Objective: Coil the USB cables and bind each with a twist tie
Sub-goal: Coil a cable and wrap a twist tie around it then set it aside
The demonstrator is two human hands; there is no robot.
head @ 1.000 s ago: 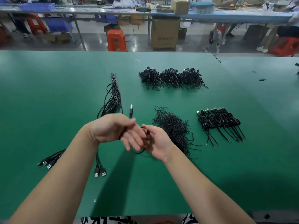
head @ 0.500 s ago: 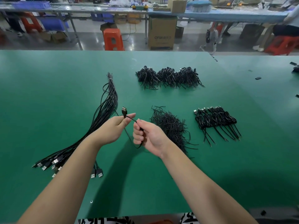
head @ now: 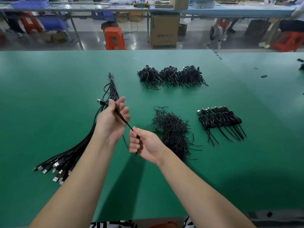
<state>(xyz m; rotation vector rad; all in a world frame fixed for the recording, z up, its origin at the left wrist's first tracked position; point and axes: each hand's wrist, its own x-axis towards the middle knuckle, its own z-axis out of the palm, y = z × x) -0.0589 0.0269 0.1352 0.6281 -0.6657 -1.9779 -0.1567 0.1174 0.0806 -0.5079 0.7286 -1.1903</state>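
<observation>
1. The green table (head: pixel 49 96) lies under both hands and carries all the cables.
2. A long bundle of loose USB cables (head: pixel 85 142) lies on the table just left of the left hand and passes behind it; its plugs fan out near the left forearm, and its far end is bound with a light tie.
3. A pile of twist ties (head: pixel 172 130) lies just right of the right hand.
4. Three heaps of black wire pieces (head: pixel 171 76) lie in a row, well beyond both hands.
5. A row of coiled cables (head: pixel 220 119) lies further right of the right hand, behind the pile of ties.
6. The left hand (head: pixel 111 122) is raised above the table; its thumb and fingers pinch one USB cable (head: pixel 122 118) just behind the plug (head: pixel 101 102), which points to the left.
7. The right hand (head: pixel 146 143) is clenched around the same cable, a little nearer to the person. The cable is stretched straight between the two hands, and its rest hangs in a loop below the right hand.
</observation>
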